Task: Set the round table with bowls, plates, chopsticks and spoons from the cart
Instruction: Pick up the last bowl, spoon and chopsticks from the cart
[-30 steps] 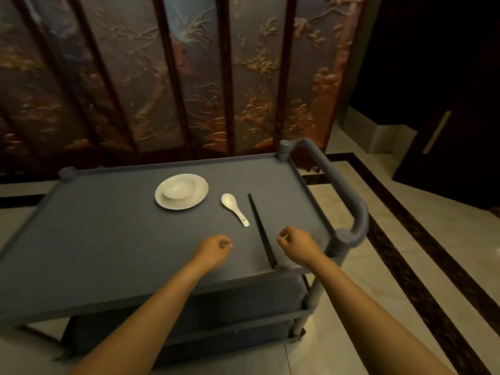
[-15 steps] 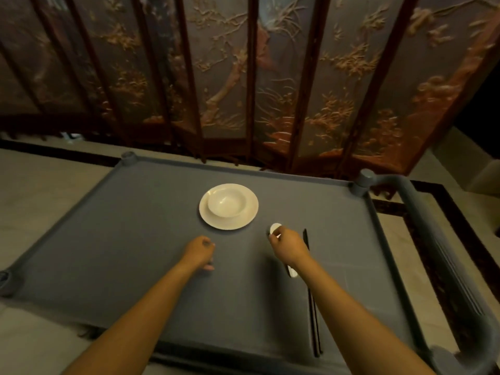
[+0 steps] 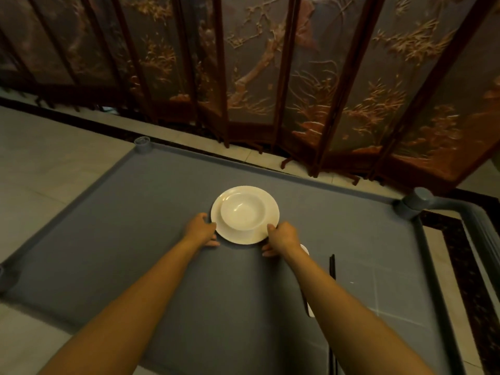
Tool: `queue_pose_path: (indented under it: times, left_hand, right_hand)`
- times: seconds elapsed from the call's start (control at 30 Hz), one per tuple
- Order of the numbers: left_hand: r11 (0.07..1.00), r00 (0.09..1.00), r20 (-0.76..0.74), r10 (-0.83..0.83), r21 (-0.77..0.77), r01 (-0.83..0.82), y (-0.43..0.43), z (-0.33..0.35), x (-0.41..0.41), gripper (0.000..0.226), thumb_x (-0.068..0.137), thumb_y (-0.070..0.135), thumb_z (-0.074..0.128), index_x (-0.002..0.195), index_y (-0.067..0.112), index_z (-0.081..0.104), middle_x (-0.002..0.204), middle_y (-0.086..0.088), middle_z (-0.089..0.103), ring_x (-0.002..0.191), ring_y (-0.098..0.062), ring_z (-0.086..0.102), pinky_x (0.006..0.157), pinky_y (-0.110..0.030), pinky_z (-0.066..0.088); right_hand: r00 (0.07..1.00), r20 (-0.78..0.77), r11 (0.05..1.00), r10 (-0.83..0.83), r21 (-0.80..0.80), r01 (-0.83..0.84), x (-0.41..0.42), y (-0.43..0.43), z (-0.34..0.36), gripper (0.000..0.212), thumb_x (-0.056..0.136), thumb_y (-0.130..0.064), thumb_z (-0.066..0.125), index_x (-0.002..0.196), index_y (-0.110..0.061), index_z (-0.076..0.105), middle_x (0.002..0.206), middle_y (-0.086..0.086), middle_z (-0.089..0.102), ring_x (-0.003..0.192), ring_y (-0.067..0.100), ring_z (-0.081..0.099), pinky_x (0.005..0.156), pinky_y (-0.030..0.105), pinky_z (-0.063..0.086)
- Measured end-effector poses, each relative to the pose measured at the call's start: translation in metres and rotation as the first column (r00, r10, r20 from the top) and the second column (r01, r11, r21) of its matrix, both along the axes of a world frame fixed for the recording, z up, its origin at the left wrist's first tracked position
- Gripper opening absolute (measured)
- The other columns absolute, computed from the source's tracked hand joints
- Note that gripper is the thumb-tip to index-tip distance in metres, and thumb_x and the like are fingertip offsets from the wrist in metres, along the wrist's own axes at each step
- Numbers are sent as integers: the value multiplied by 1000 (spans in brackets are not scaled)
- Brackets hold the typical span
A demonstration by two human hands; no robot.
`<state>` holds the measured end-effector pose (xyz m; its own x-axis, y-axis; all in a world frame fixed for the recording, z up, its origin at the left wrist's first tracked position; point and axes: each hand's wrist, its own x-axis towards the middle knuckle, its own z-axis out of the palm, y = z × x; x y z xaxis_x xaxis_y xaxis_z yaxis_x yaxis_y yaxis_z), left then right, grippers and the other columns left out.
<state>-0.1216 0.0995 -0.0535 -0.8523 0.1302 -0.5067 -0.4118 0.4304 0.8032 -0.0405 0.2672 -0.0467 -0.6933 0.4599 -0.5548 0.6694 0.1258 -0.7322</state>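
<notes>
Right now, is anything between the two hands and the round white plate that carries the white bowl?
Nothing visible. The left hand and right hand grip the rim of the round white plate; the white spoon lies beside the right wrist.

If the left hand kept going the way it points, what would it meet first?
The plate; the left hand seems to grip its rim, with the bowl just beyond.

a carved folding screen (image 3: pixel 270 63) in dark wooden frames stands on a pale tiled floor (image 3: pixel 40 171) edged by a dark border (image 3: pixel 460 253); dim light.
</notes>
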Motion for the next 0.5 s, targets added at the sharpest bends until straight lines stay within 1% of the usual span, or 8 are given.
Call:
queue_pose_path:
  times: [0.07,0.13,0.2,0.27,0.3,0.33,0.43,0.5]
  left_hand:
    - [1000,1000,-21,-17,-2,17,4,-1,-10,18,93,5,46,110,10,44,103,-19,56,79,-27,60,63,-36,59]
    - [999,998,-37,-46,-4,46,8,-4,-20,23,92,8,50,115,8,48,108,-15,53,89,-30,59,61,-37,57]
    - [997,996,-45,-79,-1,79,11,-6,-27,27,92,12,53,117,8,48,106,-11,51,88,-31,59,54,-36,57]
    - [996,994,-53,-93,9,94,13,-9,-31,20,91,12,55,109,9,47,104,-11,51,86,-31,58,43,-31,56]
    - [996,994,-53,-91,12,91,14,-11,-33,17,91,11,55,105,10,46,104,-11,51,86,-32,58,40,-30,54]
    - [996,995,-49,-82,13,83,14,-13,-34,16,90,11,55,103,10,46,103,-11,51,86,-32,58,38,-29,54]
    - [997,997,-35,-67,35,68,12,-17,-36,16,90,10,56,103,10,46,106,-13,53,86,-34,60,35,-28,53]
    - [996,997,-27,-76,48,77,9,-18,-37,17,90,10,56,104,10,46,108,-14,54,87,-35,60,35,-27,53]
  right_hand:
    - [1000,-16,1000,-18,-10,18,-6,0,-4,34,100,-22,38,120,5,42,81,24,67,33,14,54,31,21,47]
    - [998,-28,999,-51,-16,50,-12,1,-10,34,100,-22,38,120,5,42,74,20,66,34,15,56,37,24,50]
    - [997,-20,998,-70,0,70,-16,4,-14,34,99,-22,40,120,4,44,76,20,65,36,15,57,39,24,51]
    - [998,-7,997,-70,28,70,-20,5,-18,32,98,-20,40,122,2,45,69,14,62,29,11,54,33,21,47]
    - [998,8,997,-61,46,61,-22,5,-19,32,97,-19,40,123,0,45,66,12,61,30,11,54,32,20,46]
    - [998,24,997,-53,64,51,-23,4,-20,32,97,-18,40,124,-2,44,66,11,61,34,13,55,31,20,45]
    - [998,34,994,-48,95,44,-26,3,-19,33,96,-17,41,127,-7,43,81,15,64,42,16,56,29,19,44]
    - [998,19,993,-60,106,57,-26,2,-17,29,95,-17,43,123,-8,45,80,13,62,44,17,56,31,20,46]
